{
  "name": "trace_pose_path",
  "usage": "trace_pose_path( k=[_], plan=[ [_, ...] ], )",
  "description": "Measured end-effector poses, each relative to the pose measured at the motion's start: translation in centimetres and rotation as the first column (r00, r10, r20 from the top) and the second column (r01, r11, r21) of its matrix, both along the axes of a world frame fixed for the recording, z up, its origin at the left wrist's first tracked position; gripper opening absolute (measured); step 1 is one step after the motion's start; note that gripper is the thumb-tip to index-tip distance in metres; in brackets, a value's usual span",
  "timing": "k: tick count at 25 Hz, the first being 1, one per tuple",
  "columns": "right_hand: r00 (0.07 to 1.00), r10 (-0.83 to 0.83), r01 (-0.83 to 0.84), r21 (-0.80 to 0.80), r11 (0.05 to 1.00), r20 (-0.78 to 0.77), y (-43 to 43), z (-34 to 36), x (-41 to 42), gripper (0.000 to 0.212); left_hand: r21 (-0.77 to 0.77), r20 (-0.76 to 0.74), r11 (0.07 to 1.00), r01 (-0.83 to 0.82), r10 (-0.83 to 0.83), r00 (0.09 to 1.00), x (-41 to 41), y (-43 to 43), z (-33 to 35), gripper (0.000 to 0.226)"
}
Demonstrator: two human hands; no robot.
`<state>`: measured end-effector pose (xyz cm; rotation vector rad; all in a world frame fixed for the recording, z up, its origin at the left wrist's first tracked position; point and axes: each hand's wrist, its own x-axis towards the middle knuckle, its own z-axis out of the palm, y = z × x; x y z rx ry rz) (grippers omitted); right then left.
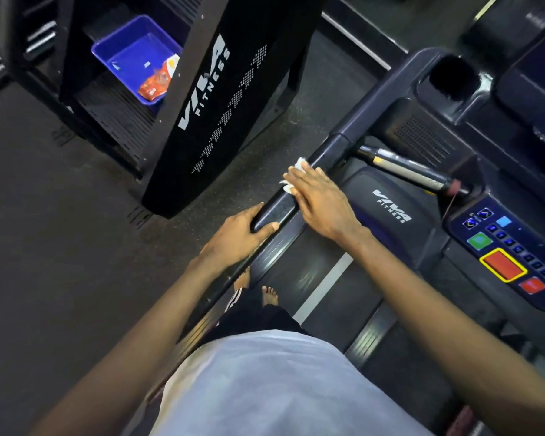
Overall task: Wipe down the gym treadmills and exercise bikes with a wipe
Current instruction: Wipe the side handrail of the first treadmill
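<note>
I stand on a black treadmill's belt (324,278). Its left handrail (324,155) runs diagonally from the console down toward me. My left hand (239,234) grips the near end of this rail, thumb on top. Just beyond it, my right hand (320,201) lies flat on the rail with straight fingers, pressing a white wipe (298,166) against it. The wipe peeks out at my fingertips; most of it is hidden under the hand.
The treadmill console (513,256) with coloured buttons is at right, with a silver pulse grip bar (412,173) and cup holder (453,75) above. A black Viva Fitness machine panel (214,99) stands left of the rail. A blue bin (132,55) holding an orange packet sits behind it.
</note>
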<state>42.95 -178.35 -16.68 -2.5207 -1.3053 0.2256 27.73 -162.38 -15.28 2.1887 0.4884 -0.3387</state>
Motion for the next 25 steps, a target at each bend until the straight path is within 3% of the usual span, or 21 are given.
trace_pose_path(
  k=[2,6,8,11,17,20,23,25],
  plan=[
    [0.997,0.072,-0.070,-0.059,0.996,0.029,0.4,0.5,0.8,0.039,-0.051,-0.017,0.998,0.021,-0.022,1.000,0.2,0.8,-0.1,0.055],
    [0.995,-0.055,0.070,-0.195,0.978,0.081,2.1,1.4,2.9,0.036,-0.130,-0.033,0.990,0.047,-0.051,0.998,0.3,1.9,-0.7,0.061],
    [0.995,0.040,-0.008,-0.315,0.949,0.094,3.7,2.1,2.8,0.033,-0.170,-0.055,0.984,0.043,-0.053,0.997,0.2,2.5,-1.0,0.065],
    [0.989,0.147,-0.119,-0.509,0.853,0.015,6.2,3.5,1.8,0.035,-0.220,-0.081,0.975,0.040,-0.059,0.995,0.0,3.3,-1.4,0.060],
    [0.996,0.042,0.035,-0.793,0.608,0.076,11.0,3.6,1.9,0.041,-0.293,-0.072,0.955,0.044,-0.068,0.995,-0.1,3.9,-2.0,0.077],
    [0.988,0.012,0.102,-0.720,0.687,0.151,9.7,3.0,3.0,0.036,-0.298,-0.045,0.948,0.110,-0.129,0.991,0.2,4.5,-1.8,0.078],
    [0.960,-0.041,0.165,-0.441,0.882,0.277,6.7,1.6,2.8,0.040,-0.304,-0.008,0.933,0.191,-0.203,0.979,1.1,5.0,-1.5,0.076],
    [0.954,-0.146,0.216,-0.263,0.940,0.262,5.1,0.8,2.3,0.042,-0.312,0.001,0.926,0.213,-0.224,0.975,1.8,5.1,-1.3,0.076]
  ],
)
